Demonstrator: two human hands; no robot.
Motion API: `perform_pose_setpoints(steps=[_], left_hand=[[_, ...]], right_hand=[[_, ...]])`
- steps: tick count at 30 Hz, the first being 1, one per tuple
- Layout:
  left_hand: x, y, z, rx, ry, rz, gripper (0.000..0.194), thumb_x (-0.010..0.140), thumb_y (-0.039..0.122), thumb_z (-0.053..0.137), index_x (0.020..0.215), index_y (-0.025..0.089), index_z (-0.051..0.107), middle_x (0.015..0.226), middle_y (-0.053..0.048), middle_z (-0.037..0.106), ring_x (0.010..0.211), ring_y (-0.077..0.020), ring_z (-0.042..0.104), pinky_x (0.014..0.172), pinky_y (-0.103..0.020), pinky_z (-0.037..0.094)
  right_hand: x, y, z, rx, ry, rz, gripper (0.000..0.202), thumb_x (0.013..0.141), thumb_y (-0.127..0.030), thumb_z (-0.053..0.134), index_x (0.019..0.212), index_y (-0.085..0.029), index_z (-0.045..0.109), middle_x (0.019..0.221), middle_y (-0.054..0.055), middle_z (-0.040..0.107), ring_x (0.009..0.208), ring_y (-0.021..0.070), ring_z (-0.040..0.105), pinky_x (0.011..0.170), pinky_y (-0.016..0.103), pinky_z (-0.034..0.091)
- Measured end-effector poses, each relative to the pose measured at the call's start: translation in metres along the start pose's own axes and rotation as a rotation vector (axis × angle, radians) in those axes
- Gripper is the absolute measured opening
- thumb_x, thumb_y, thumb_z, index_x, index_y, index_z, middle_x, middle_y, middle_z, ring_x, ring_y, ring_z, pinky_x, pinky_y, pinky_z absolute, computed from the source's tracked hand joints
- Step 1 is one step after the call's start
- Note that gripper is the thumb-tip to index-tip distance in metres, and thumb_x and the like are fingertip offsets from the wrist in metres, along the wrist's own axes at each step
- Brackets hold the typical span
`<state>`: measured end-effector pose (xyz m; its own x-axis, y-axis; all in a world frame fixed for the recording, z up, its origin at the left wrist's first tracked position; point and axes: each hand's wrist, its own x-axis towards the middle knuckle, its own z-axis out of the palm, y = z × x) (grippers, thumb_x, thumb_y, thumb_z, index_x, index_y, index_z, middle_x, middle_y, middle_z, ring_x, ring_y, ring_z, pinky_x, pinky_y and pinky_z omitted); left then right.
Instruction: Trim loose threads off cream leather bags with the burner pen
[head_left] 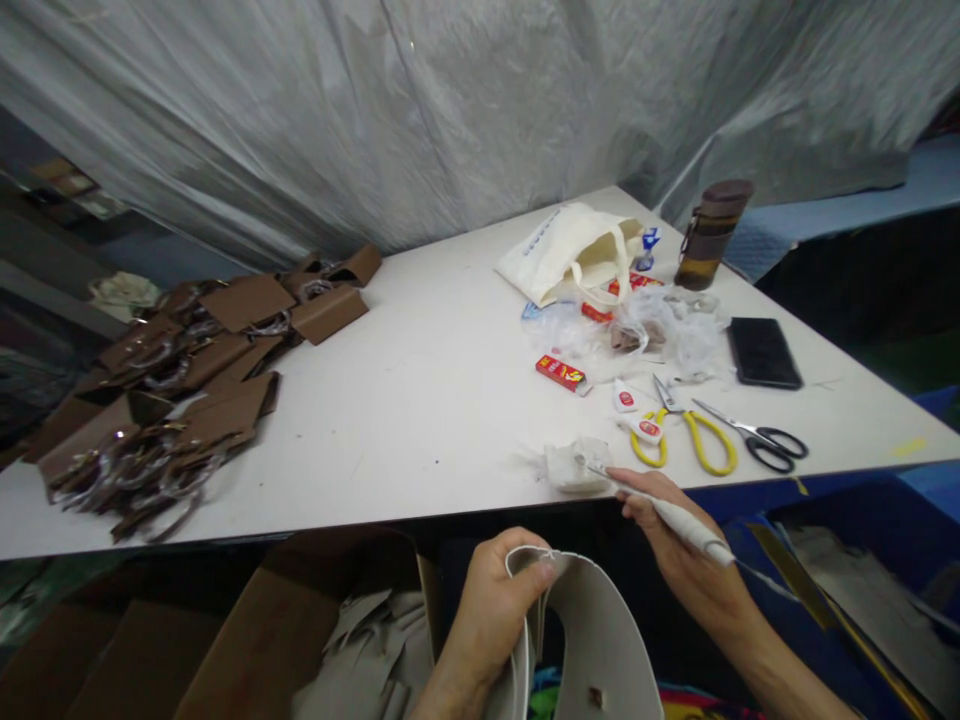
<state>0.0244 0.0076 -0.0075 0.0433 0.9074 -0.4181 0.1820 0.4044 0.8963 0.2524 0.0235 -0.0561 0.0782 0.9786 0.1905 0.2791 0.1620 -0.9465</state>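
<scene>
My left hand (499, 600) pinches the top edge of a curved, pale grey-beige piece (607, 620) below the table's front edge. A small brown-edged hole shows low on this piece. My right hand (667, 530) is closed around a white-wrapped pointed tool (686, 525) with a thin cord at its back end. The tool's thin tip meets a small whitish block (576, 465) in clear plastic at the table edge. Just beyond my right hand lie yellow-handled scissors (709, 443) and black-handled scissors (776, 448).
Brown bags (244, 300) are heaped on the left of the white table (405, 400). A cream tote (562, 250), plastic wrapping, a red box (561, 373), a bottle (712, 240) and a black phone (763, 352) lie right. Below stand a carton (262, 620) and blue bin (757, 570).
</scene>
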Motion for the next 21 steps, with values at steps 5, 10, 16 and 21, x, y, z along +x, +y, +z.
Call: perform_pose_setpoints(steps=[5, 10, 16, 21], left_hand=[[0.010, -0.006, 0.006, -0.001, 0.056, 0.001, 0.017, 0.071, 0.030, 0.079, 0.071, 0.015, 0.071, 0.060, 0.001, 0.059, 0.059, -0.0137, 0.048, 0.059, -0.025, 0.037], [0.020, -0.012, 0.010, -0.024, 0.044, -0.058, 0.014, 0.070, 0.027, 0.079, 0.071, 0.015, 0.073, 0.058, 0.001, 0.062, 0.057, -0.0138, 0.050, 0.060, -0.026, 0.039], [0.026, -0.010, 0.011, -0.021, 0.040, -0.086, 0.015, 0.069, 0.028, 0.079, 0.071, 0.014, 0.072, 0.060, 0.000, 0.062, 0.058, -0.0138, 0.050, 0.059, -0.026, 0.039], [0.029, -0.011, 0.009, -0.004, 0.024, -0.089, 0.017, 0.069, 0.029, 0.081, 0.072, 0.015, 0.072, 0.061, 0.001, 0.063, 0.059, -0.0143, 0.052, 0.060, -0.025, 0.040]], right_hand=[[0.014, 0.006, 0.013, -0.073, 0.022, -0.023, 0.026, 0.105, -0.044, 0.055, 0.109, -0.022, 0.069, 0.091, 0.004, 0.073, 0.080, 0.0197, 0.069, 0.078, 0.031, 0.057], [0.021, 0.008, 0.022, -0.135, 0.008, -0.122, 0.022, 0.104, -0.041, 0.059, 0.104, -0.022, 0.069, 0.098, 0.007, 0.076, 0.092, 0.0235, 0.072, 0.089, 0.036, 0.056], [0.027, 0.012, 0.026, -0.171, -0.020, -0.140, 0.023, 0.105, -0.040, 0.058, 0.105, -0.022, 0.070, 0.099, 0.008, 0.077, 0.093, 0.0242, 0.073, 0.089, 0.037, 0.057], [0.029, 0.016, 0.029, -0.172, -0.028, -0.157, 0.023, 0.105, -0.040, 0.058, 0.105, -0.022, 0.071, 0.099, 0.008, 0.078, 0.093, 0.0243, 0.074, 0.089, 0.037, 0.058]])
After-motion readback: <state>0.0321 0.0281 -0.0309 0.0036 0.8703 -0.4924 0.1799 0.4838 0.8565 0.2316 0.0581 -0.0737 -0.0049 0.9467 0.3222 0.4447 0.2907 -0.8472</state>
